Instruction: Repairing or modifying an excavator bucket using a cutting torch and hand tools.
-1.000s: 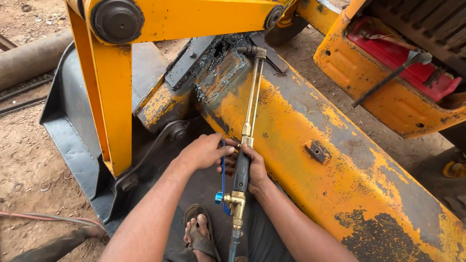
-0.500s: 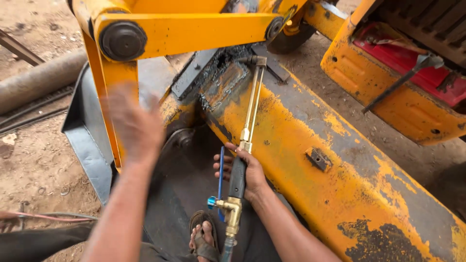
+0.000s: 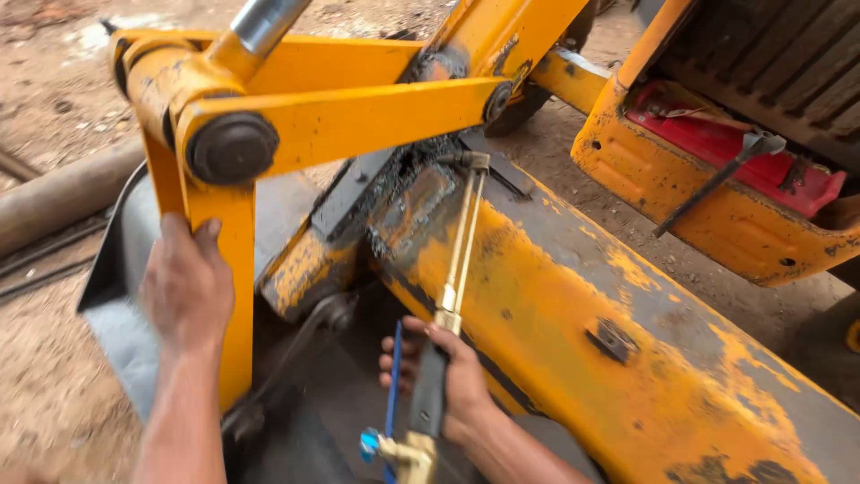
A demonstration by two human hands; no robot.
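Observation:
My right hand (image 3: 448, 376) grips the black handle of a brass cutting torch (image 3: 459, 260). The torch's long tubes run up to a tip that rests at the scorched, blackened patch (image 3: 421, 202) on the yellow machine arm (image 3: 573, 305). A blue hose and brass valves hang at the torch's lower end (image 3: 394, 444). My left hand (image 3: 186, 287) is flat against the upright yellow link bar (image 3: 235, 296), just below its big black pin (image 3: 231, 148).
A yellow body panel with a red part (image 3: 717, 143) and a thin dark rod (image 3: 717, 184) lies at the right. A grey steel bucket (image 3: 121, 332) sits beneath the link. A rusty pipe (image 3: 63, 193) lies on the dirt at the left.
My left hand has left the torch handle, swung up and leftward, and now rests on the yellow link bar. My right hand keeps holding the torch in place.

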